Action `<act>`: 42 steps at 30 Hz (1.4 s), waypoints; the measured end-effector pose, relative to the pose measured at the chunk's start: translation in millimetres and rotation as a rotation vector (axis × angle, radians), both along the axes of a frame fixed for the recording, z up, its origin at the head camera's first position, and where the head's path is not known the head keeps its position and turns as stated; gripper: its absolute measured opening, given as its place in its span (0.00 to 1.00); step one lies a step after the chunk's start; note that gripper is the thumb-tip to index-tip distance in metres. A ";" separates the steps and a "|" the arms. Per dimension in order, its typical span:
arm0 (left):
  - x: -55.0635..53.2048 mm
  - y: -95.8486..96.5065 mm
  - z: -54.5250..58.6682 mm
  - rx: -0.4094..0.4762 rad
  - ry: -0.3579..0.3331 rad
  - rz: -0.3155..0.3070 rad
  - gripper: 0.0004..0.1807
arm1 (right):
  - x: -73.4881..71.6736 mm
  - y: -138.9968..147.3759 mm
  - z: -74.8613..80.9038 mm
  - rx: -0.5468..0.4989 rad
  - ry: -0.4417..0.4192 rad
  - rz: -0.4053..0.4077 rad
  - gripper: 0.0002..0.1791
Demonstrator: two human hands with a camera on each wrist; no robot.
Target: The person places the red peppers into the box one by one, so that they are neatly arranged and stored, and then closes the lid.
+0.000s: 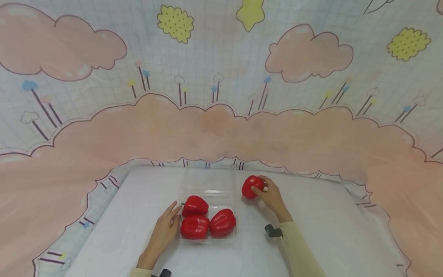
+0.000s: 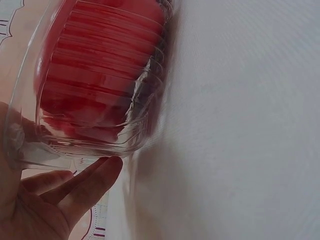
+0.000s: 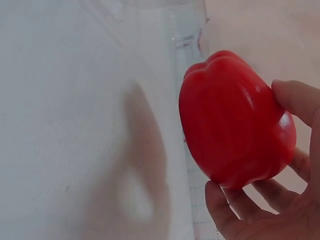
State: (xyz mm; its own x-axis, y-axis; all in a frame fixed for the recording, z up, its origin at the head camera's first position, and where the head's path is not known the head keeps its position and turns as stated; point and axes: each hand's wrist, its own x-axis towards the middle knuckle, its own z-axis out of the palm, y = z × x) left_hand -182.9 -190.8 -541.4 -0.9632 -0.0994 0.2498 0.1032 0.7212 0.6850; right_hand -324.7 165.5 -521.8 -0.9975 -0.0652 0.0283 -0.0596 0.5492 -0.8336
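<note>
A red bell pepper is gripped between the thumb and fingers of my right hand; its shadow falls on the white tabletop below. To its left, a clear plastic clamshell box stands with its lid laid back. Three more red bell peppers sit inside: one at the back left, one at the front left and one at the right. My left hand rests at the box's left side, fingers extended, fingertips right at its wall in the left wrist view.
The transparent lid lies flat behind the box. Under everything is a white tabletop. A cloth printed with clouds hangs behind the table and shows along its sides. Dark straps are at both wrists.
</note>
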 end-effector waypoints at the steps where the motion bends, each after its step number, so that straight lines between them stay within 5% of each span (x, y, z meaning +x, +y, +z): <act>1: 0.2 0.2 0.0 -0.004 0.000 0.000 0.21 | 0.5 0.1 0.3 -0.001 0.005 -0.001 0.35; 23: -1.5 0.9 3.6 0.006 -0.038 0.001 0.21 | 6.8 1.6 21.9 -0.054 0.132 0.033 0.32; 42: -1.1 0.7 1.5 0.007 -0.043 -0.004 0.21 | 14.7 2.4 21.9 -0.029 0.175 0.015 0.29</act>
